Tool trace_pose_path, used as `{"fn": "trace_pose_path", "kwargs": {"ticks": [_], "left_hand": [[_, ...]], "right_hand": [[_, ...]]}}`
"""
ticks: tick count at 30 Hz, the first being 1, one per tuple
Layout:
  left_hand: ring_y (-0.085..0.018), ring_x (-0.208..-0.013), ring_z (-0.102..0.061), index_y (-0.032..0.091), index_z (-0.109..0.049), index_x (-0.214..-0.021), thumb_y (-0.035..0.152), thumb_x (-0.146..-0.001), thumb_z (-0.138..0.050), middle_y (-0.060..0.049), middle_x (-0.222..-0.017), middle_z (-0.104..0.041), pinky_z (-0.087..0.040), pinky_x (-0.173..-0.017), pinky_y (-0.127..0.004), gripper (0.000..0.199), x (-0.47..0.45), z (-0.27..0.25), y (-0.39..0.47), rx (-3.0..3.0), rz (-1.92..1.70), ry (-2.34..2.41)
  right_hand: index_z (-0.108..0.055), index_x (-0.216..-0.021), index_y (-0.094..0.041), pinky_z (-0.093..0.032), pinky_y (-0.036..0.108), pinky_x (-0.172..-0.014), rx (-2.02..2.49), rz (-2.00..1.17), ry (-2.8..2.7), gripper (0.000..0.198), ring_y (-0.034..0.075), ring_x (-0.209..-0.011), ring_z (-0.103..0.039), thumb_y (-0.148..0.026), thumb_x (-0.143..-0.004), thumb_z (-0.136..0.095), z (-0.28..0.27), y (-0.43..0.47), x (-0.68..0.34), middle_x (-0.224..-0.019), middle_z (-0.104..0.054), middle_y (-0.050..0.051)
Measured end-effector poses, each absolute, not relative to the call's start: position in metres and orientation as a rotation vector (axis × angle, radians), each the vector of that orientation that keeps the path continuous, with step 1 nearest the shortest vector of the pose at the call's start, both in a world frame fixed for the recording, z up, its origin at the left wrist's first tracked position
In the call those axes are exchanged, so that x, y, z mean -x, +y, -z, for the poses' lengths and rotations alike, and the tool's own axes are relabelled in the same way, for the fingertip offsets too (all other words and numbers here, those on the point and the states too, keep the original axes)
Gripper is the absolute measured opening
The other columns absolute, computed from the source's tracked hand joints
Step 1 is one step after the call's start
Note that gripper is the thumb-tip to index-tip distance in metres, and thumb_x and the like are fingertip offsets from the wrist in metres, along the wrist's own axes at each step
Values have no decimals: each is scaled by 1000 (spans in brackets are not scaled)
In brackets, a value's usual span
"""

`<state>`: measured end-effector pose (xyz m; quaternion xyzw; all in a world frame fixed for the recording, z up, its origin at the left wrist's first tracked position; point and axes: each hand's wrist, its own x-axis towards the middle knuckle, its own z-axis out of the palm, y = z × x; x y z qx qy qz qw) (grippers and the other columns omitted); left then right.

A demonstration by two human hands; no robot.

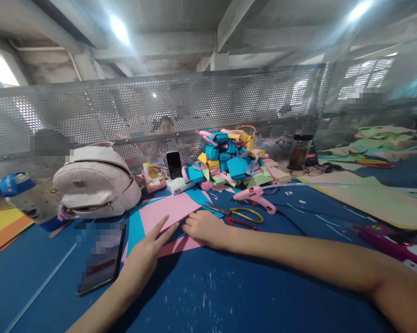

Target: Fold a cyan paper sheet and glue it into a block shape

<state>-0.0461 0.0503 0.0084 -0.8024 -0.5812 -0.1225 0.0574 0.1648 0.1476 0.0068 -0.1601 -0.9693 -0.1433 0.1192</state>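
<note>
head view: left hand point(144, 256) lies on the pink sheet point(174, 208) with two fingers stretched out, grasping nothing; right hand point(208, 229) curls at the sheet's near edge, and cannot tell whether it pinches the paper. sheet sits flat over blue paper point(135, 231) on the surface point(229, 296), left of the scissors point(227, 212) and glue gun point(253, 194). many folded paper pieces point(238, 167) heaped behind look done; this sheet, seemingly at an early stage, remains unfolded.

Place: craft workshop | perforated metal partition point(125, 111) | concrete beams point(236, 21) | glue gun point(254, 196) | scissors point(226, 212) | coloured sheets point(172, 206) | folded-paper heap point(237, 167)
</note>
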Motion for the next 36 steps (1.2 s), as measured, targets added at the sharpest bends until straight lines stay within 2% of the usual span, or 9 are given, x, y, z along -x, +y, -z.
{"fn": "trace_pose_path", "kwargs": {"ticks": [6, 10, 14, 20, 22, 24, 27, 30, 36], "left_hand": [[-25, -128, -54, 32, -38, -147, -14, -71, -30, -6, -156, -34, -53, -97, -39, 90, 50, 2, 48, 2451, 487, -1655], [-23, -133, -48, 29, -36, -148, -9, -80, -32, -7, -155, -37, -49, -103, -40, 78, 52, -3, 46, 2462, 548, -1581], [-22, -138, -42, 29, -33, -148, 3, -91, -34, -6, -153, -40, -42, -109, -43, 63, 68, -10, 44, 2451, 607, -1510], [-24, -118, -61, 28, -49, -136, 30, -99, -41, -5, -132, -63, -51, -97, -38, 38, 114, -23, 42, 2335, 680, -1579], [-25, -116, -62, 27, -51, -133, 35, -101, -37, -5, -128, -65, -52, -95, -38, 36, 135, -32, 44, 2232, 728, -1669], [-28, -119, -59, 27, -49, -134, 40, -101, -32, -6, -121, -68, -48, -98, -45, 39, 155, -41, 47, 2115, 764, -1740], [-34, -117, -59, 27, -59, -122, 44, -100, -31, -8, -121, -68, -45, -97, -54, 40, 178, -46, 49, 2021, 745, -1816], [-34, -112, -62, 26, -63, -114, 45, -100, -32, -8, -123, -67, -48, -93, -52, 39, 184, -41, 50, 1999, 726, -1861], [-31, -118, -59, 27, -65, -112, 44, -101, -31, -4, -125, -66, -45, -98, -47, 40, 168, -36, 46, 2032, 739, -1806]], "right_hand": [[-65, -100, -8, -47, 34, -69, 518, 464, -2837, 17, 25, -84, -67, -8, -91, -50, -5, 153, -147, -94, -72, 15], [-64, -99, -10, -46, 32, -65, 550, 460, -2829, 16, 24, -82, -69, -7, -90, -51, -4, 154, -144, -92, -72, 13], [-64, -99, -12, -46, 32, -63, 533, 457, -2835, 14, 24, -82, -69, -17, -93, -53, -1, 154, -147, -94, -72, 11], [-63, -98, -12, -43, 31, -59, 511, 460, -2852, 14, 23, -79, -66, -9, -91, -51, 3, 152, -145, -92, -71, 11], [-62, -97, -11, -42, 32, -59, 503, 448, -2859, 14, 23, -78, -65, -7, -89, -52, 4, 151, -144, -91, -70, 12], [-63, -96, -10, -41, 32, -60, 492, 426, -2866, 13, 23, -79, -65, -7, -87, -54, 5, 151, -144, -90, -70, 12], [-64, -96, -9, -41, 32, -62, 484, 373, -2869, 15, 24, -82, -65, -5, -84, -55, 5, 152, -147, -91, -70, 13], [-65, -97, -11, -40, 30, -62, 513, 276, -2852, 17, 22, -81, -65, -5, -86, -54, 2, 157, -151, -91, -71, 13], [-70, -101, -20, -40, 25, -65, 654, 3, -2720, 18, 18, -85, -67, -11, -90, -60, -5, 170, -158, -92, -74, 5]]}}
